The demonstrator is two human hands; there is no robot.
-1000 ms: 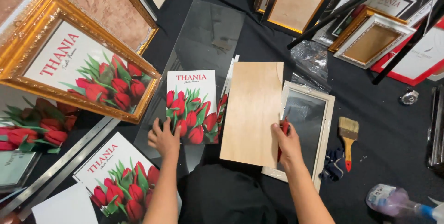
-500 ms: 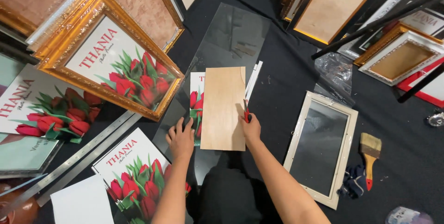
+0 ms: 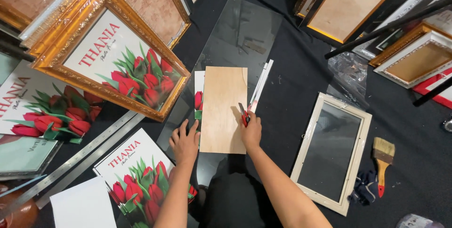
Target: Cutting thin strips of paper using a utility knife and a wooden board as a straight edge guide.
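At far left a gold frame [image 3: 101, 54] with a tulip print leans over loose tulip prints [image 3: 136, 181], and a metal ruler [image 3: 80, 162] lies slanting on the black cloth [image 3: 292, 91]. Next comes a glass sheet [image 3: 235, 35], running up from the person's lap. On it lies a small tulip print [image 3: 197, 98], mostly covered by a plywood board [image 3: 223, 108] laid on top. The left hand [image 3: 185, 142] rests flat, fingers spread, on the glass at the board's lower left corner, touching the print's edge and grasping nothing. The right hand [image 3: 252, 131] is closed around a red cutter [image 3: 244, 114], its blade against the board's right edge. Just beside that edge lie thin white strips [image 3: 261, 84]. Farther right, well apart, lies a white frame [image 3: 332, 150], then a brush [image 3: 383, 162] beside a dark rag [image 3: 365, 185].
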